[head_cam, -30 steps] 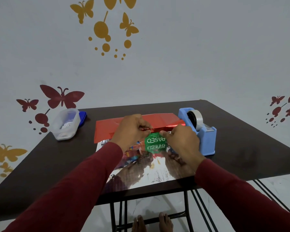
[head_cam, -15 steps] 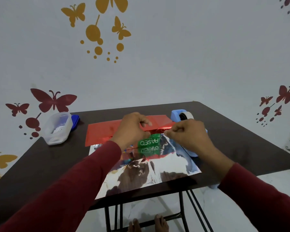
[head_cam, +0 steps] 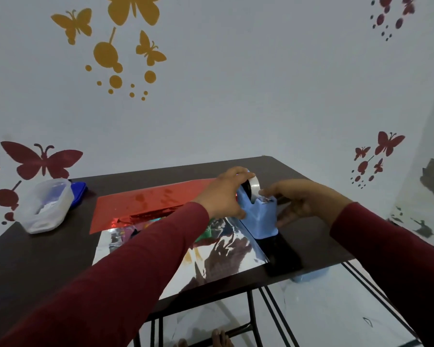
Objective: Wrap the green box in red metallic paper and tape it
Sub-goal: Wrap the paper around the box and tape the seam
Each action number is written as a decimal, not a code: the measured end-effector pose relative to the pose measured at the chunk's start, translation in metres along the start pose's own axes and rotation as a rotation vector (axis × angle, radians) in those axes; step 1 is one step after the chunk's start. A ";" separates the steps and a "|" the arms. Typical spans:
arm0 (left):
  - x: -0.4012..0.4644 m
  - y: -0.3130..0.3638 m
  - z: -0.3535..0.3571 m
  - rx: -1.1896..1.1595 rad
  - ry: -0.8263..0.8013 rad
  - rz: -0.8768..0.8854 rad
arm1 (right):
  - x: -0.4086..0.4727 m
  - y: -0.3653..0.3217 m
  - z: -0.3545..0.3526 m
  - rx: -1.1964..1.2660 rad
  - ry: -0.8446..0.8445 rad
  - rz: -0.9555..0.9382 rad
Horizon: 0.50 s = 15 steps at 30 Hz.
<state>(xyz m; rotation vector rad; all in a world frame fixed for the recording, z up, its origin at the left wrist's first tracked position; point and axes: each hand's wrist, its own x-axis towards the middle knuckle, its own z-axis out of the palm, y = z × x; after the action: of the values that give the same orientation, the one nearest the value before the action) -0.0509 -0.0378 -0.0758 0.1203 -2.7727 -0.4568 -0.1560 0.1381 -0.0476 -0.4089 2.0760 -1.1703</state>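
Note:
The blue tape dispenser [head_cam: 261,221] stands on the right edge of the red metallic paper [head_cam: 156,199]. The paper's silver underside [head_cam: 226,251] faces up near me. My left hand [head_cam: 223,194] grips the dispenser from the left, fingers over the tape roll [head_cam: 254,187]. At the cutter end, my right hand [head_cam: 303,201] has its fingertips on the tape end and its thumb against the dispenser's side. The green box [head_cam: 202,237] lies on the paper, almost wholly hidden behind my left forearm.
A clear plastic container [head_cam: 45,206] with a blue lid [head_cam: 79,194] beside it sits at the back left of the dark table [head_cam: 308,236]. The table's front edge is close below the paper. Bare feet show on the floor under the table.
Both hands have left the green box and the paper fold and moved right to the tape dispenser. The camera has swung right and closer.

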 end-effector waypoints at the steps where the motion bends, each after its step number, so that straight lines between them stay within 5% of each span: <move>1: 0.003 0.000 0.000 0.010 -0.015 0.000 | 0.001 -0.001 -0.001 0.013 -0.019 0.009; 15: 0.014 -0.002 0.003 0.013 -0.036 0.064 | -0.007 0.031 0.007 0.526 0.046 -0.246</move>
<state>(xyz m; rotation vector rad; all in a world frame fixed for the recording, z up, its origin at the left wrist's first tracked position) -0.0654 -0.0410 -0.0747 0.0266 -2.8055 -0.4291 -0.1440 0.1540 -0.0730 -0.3877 1.6945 -1.8209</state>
